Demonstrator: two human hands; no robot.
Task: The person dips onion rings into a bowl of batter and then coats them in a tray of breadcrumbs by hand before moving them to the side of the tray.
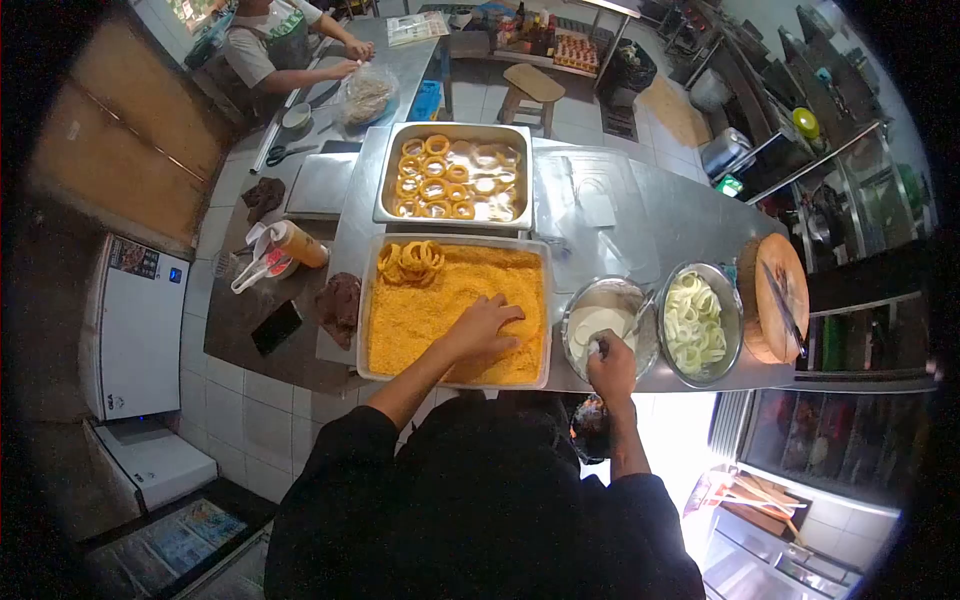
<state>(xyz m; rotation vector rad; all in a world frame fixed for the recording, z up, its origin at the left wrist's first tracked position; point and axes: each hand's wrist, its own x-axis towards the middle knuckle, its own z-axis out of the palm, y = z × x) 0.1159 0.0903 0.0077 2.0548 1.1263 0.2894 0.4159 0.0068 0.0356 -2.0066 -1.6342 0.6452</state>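
Note:
My left hand (485, 328) rests on the orange breadcrumbs (420, 330) in a rectangular plastic tub (364, 330), fingers stretched out and partly dipped into the crumbs. Coated onion rings (412, 262) are heaped in the tub's far left corner. Over the near side of a bowl of pale batter (590, 325), my right hand (612, 366) is closed, with a small pale bit showing at its fingers that I cannot make out. Right of the batter stands a metal bowl of sliced raw onion rings (694, 325). Behind the tub, a steel tray (380, 205) holds more coated rings laid in rows.
A round chopping board (763, 345) with a knife (784, 308) lies at the right end. A clear plastic lid (600, 190) lies behind the batter. Left are a phone (276, 327), a bottle (300, 243) and scissors (290, 153). Another person (285, 50) works at the far left with a plastic bag (367, 95).

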